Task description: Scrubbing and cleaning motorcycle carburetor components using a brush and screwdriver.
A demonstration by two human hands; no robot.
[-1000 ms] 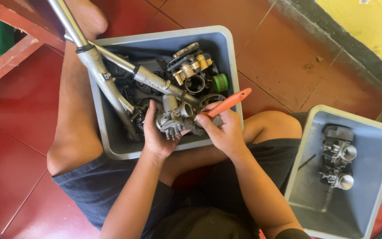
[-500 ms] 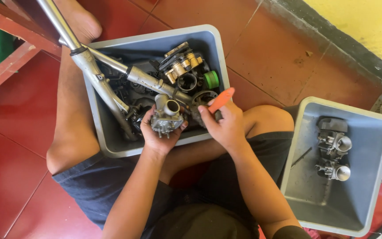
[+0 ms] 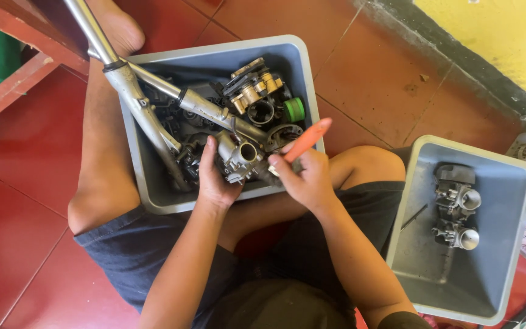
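I sit on a red tiled floor with a grey bin [image 3: 287, 52] of metal engine parts between my legs. My left hand [image 3: 211, 176] grips a silver carburetor [image 3: 241, 157] just above the bin's near edge. My right hand [image 3: 305, 176] holds a screwdriver with an orange handle [image 3: 307, 140], its tip pointing into the carburetor's right side. Behind the carburetor lie a brass-fitted carburetor body [image 3: 254, 91], a green round part [image 3: 294, 109] and dark parts.
Bent silver metal tubes [image 3: 135, 91] run from the upper left into the bin. A second grey bin [image 3: 500, 183] at my right holds a twin carburetor assembly [image 3: 458, 204]. Red wooden furniture [image 3: 7, 85] stands at the left, a yellow wall [image 3: 494, 36] at the upper right.
The view has shifted slightly. Both hands stay on the carburetor; the orange-handled screwdriver has tilted and shifted a little against it.
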